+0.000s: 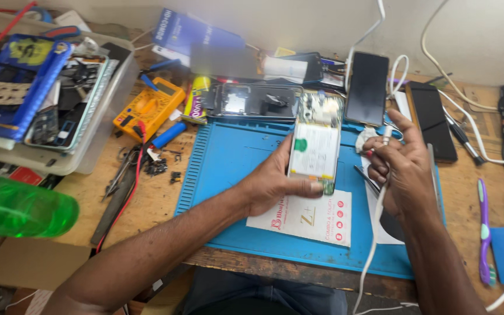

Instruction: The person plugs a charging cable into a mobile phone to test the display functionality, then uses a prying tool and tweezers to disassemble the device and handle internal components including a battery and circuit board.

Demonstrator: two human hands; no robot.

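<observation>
My left hand [275, 181] grips an opened phone [317, 143] by its lower edge, holding it back side up above the blue work mat [223, 157]; its white battery and circuit parts show. My right hand [403, 166] is just to the right of the phone and pinches the plug end of a white cable [374, 227], which trails down off the table's front edge. A white card [313, 219] lies on the mat under my left hand.
Several phones and screens [367, 87] lie behind the mat. A yellow multimeter [147, 108] and tweezers [121, 175] are at the left, beside a plastic tray [94, 146] of parts. A green bottle [18, 210] lies at the near left, a purple toothbrush [484, 227] at the right.
</observation>
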